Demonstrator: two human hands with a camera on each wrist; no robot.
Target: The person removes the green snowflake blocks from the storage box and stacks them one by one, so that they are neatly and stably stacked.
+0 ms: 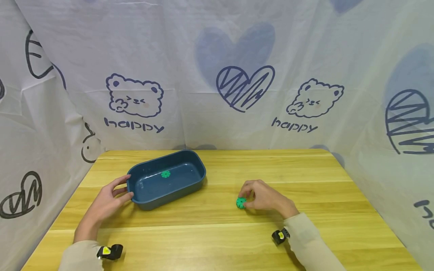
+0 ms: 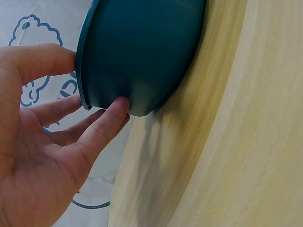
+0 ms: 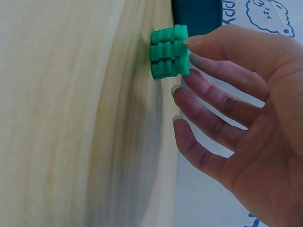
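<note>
A dark blue rectangular bin stands at the table's left. My left hand grips its near-left end, with fingertips at the rim and the thumb against the outer wall. Inside the bin lies one green notched disc. To the right, a short stack of green notched discs sits on the tabletop. My right hand is over this stack, its thumb and index finger pinching the edge of the top disc. The other fingers of the right hand are loosely bent beside the stack.
The wooden table runs back to a white printed cloth hanging behind it and on both sides. Small black devices are strapped at both wrists, such as the right wrist device.
</note>
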